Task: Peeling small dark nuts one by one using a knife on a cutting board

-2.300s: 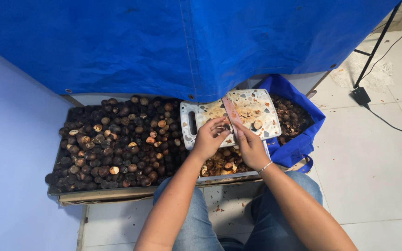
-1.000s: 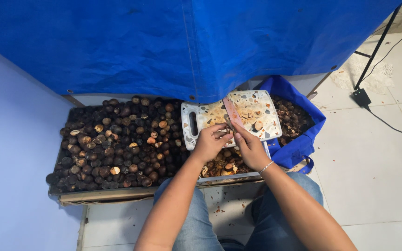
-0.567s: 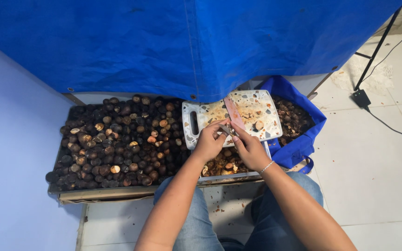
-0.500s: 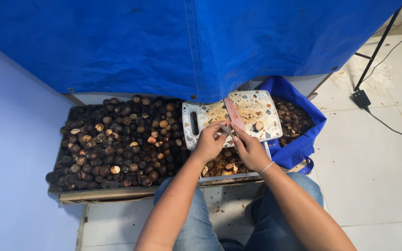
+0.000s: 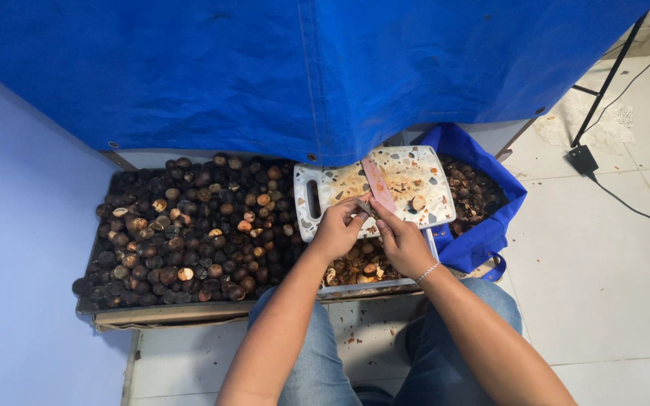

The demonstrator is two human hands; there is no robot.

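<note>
Two hands together, left hand [image 5: 338,228] pinching nut [image 5: 360,208], right hand [image 5: 402,242] gripping knife [image 5: 378,185] (pinkish blade), blue bag [image 5: 483,233] beside

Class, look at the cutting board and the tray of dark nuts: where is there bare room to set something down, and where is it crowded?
Free: the white floor tiles right of the blue bag, and the cutting board at its far right corner. Crowded: the tray heaped with dark nuts, and the board's near edge under the left hand, right hand and knife.

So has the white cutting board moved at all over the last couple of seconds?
No. The cutting board keeps its place: handle end toward the pile of dark nuts, far corner at the blue bag.
</note>
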